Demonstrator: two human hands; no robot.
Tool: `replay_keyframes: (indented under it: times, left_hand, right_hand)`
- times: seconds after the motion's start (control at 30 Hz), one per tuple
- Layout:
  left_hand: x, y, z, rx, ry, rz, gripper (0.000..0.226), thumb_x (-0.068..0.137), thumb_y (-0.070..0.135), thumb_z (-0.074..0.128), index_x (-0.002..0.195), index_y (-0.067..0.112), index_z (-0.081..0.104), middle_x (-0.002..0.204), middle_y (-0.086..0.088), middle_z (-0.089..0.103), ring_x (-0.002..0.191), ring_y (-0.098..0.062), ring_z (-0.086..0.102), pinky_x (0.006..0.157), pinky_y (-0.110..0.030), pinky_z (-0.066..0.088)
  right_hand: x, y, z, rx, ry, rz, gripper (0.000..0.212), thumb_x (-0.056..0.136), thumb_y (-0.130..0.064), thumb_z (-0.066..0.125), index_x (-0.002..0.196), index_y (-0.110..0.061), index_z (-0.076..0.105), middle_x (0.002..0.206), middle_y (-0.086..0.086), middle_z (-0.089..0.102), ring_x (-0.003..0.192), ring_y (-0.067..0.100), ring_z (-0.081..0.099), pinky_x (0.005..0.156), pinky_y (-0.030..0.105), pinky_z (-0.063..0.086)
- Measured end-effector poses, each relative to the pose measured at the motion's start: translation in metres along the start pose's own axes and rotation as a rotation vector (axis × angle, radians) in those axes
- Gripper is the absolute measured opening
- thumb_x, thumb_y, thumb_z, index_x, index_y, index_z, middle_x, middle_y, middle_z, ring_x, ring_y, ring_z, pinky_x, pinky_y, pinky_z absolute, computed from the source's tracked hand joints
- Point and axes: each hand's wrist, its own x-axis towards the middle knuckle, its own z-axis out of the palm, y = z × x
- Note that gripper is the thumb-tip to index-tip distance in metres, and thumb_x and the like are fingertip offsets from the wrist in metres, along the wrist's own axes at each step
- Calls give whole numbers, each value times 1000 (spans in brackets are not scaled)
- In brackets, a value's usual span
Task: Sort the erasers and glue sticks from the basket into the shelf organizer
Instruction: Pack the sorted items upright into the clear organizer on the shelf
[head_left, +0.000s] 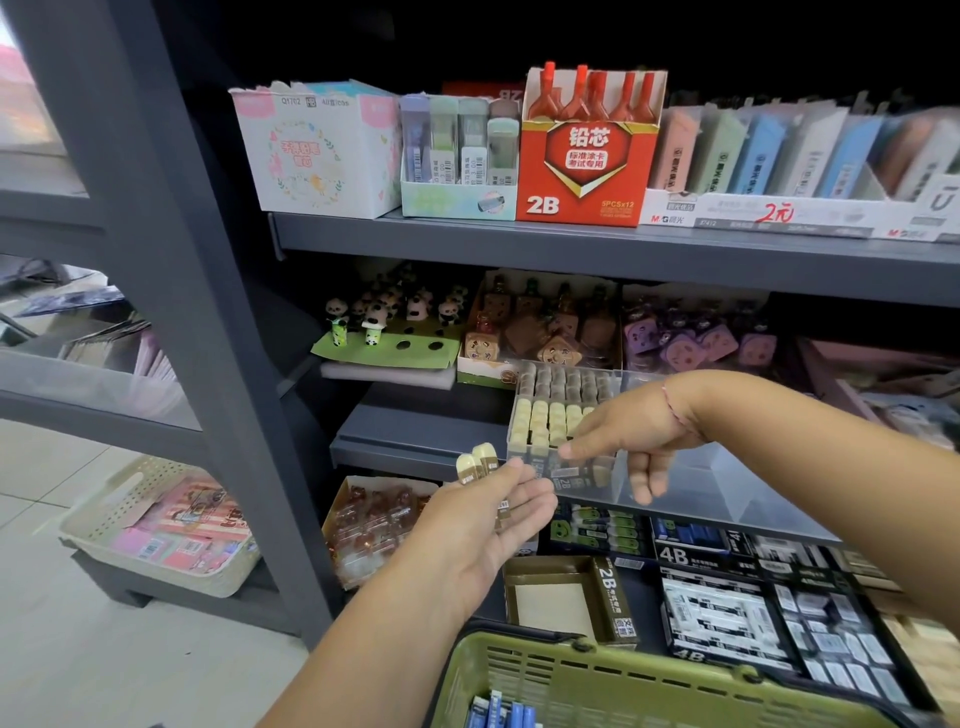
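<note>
Closest, the green basket (623, 675) is positioned beneath the arms, blue-packed items (501, 712) lying in it, probably for easy reach. Cream erasers (478, 461) are pinched between thumb and fingers of the upturned left hand (483, 525), apparently as a ready supply. Beyond, the right hand (641, 434) is stretched over the clear organizer (701, 483) on the shelf (415, 431), where matching erasers (545, 421) are ranked, though whether anything is gripped cannot be told.

One wide-angle camera, worn on the head, faces forward and slightly down, close to a grey shelf unit (571, 244). A green basket (597, 670) sits nearest at 6 o'clock. The left hand (483, 519) enters from 6 o'clock, the right hand (639, 431) from 4.
</note>
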Motion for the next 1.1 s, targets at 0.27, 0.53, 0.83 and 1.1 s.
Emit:
replay_keyframes:
  times: [0.27, 0.53, 0.83, 1.1]
  left_hand:
    - [0, -1, 1, 8, 8, 0, 19, 92, 9, 60, 100, -8, 65, 89, -22, 73, 82, -26, 72, 68, -32, 60]
    - [0, -2, 0, 14, 16, 14, 20, 92, 10, 60, 101, -9, 65, 89, -22, 73, 77, -25, 73, 67, -31, 61]
    - [-9, 1, 5, 6, -119, -9, 20, 89, 2, 61, 107, -7, 64, 96, -24, 72, 91, -30, 72, 72, -33, 61]
    - [-22, 0, 11, 295, -349, 10, 21, 94, 14, 57, 114, 9, 63, 101, -9, 74, 80, -22, 73, 70, -28, 60]
  right_hand:
    - [-12, 5, -4, 405, 116, -129, 43, 98, -30, 48, 129, 0, 48, 125, 20, 59, 55, 13, 64, 53, 21, 54]
    - [-15, 4, 8, 532, 86, -128, 13, 98, -26, 49, 103, -15, 53, 125, 14, 54, 61, 16, 69, 59, 24, 58]
    - [-22, 0, 4, 374, 340, -175, 21, 94, -22, 58, 107, -6, 59, 104, 7, 68, 54, 12, 62, 50, 21, 50]
    - [-43, -11, 29, 210, 179, -556, 20, 85, -18, 69, 101, -7, 72, 74, -6, 64, 61, 4, 49, 56, 15, 39]
